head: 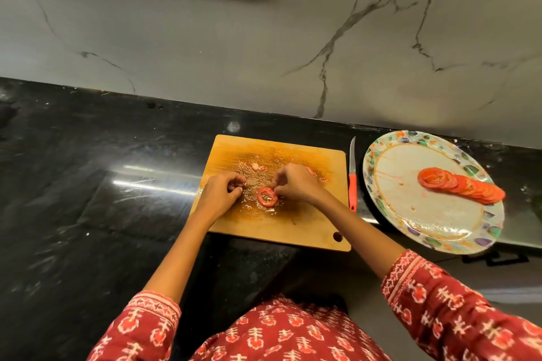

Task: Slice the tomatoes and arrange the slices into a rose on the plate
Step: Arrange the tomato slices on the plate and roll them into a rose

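A single tomato slice [267, 197] lies flat on the wet wooden cutting board [308, 223]. My right hand [294, 182] pinches its right edge with curled fingers. My left hand [221, 190] hovers just left of the slice, fingers curled, thumb against fingertips, with nothing clearly held. Small tomato scraps [258, 167] lie at the board's far side. On the patterned plate [390, 208] to the right, several slices [460, 185] overlap in a slanting row.
A knife with an orange handle [352, 190] lies on the black counter [88, 184] between board and plate, blade pointing away. A marble wall [264, 38] stands behind. The plate's near edge overhangs the counter's front at the right.
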`<state>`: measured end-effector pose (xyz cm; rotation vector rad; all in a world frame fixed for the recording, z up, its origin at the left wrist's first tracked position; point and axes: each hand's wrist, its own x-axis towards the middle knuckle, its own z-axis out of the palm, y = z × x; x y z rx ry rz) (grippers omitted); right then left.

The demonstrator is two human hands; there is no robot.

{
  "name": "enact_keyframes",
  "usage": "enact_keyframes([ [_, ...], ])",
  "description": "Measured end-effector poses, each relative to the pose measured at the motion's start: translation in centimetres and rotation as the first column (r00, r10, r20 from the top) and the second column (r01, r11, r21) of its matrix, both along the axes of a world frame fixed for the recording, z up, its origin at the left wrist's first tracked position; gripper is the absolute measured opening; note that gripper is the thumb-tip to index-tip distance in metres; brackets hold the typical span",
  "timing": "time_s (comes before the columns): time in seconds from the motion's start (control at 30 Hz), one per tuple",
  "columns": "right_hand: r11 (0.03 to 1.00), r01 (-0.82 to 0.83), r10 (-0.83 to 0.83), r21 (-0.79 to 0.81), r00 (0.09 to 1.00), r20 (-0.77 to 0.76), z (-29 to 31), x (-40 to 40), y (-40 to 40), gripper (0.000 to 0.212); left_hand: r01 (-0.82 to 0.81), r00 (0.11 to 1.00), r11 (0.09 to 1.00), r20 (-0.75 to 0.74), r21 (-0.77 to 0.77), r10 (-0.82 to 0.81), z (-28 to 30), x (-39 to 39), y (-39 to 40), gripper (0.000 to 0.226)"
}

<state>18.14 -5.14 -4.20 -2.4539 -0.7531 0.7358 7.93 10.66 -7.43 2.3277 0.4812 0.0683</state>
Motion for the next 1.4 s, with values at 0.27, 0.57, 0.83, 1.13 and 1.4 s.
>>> enact_keyframes([
  [0.27,0.987,0.029,-0.013,-0.156,0.994,0.105,-1.6,-1.2,1.2,0.023,0.001,1.0,1.0,0.002,0.001,-0.001,-0.2,-0.4,0.1,0.023],
  [0.57,0.999,0.006,-0.009,-0.045,0.997,-0.073,-0.9,-1.1,0.8,0.019,0.012,1.0,1.0,0.002,0.003,-0.012,-0.2,-0.3,-0.1,0.021],
  [0.83,0.984,0.17,-0.166,0.053,0.983,-0.081,2.0,4.5,-4.0,0.01,0.04,0.999,0.999,-0.014,-0.032,-0.04,-0.4,0.9,-0.9,0.022],
  [1.13,0.956,0.282,-0.252,0.085,0.931,-0.263,3.0,5.8,-9.1,0.005,0.176,0.984,0.984,0.006,-0.035,-0.176,0.7,4.8,-5.7,0.025],
  [1.4,0.877,0.48,-0.48,0.007,0.877,-0.029,4.4,8.7,-17.9,0.017,0.331,0.942,0.941,0.076,-0.074,-0.325,1.1,9.7,-12.4,0.026],
])
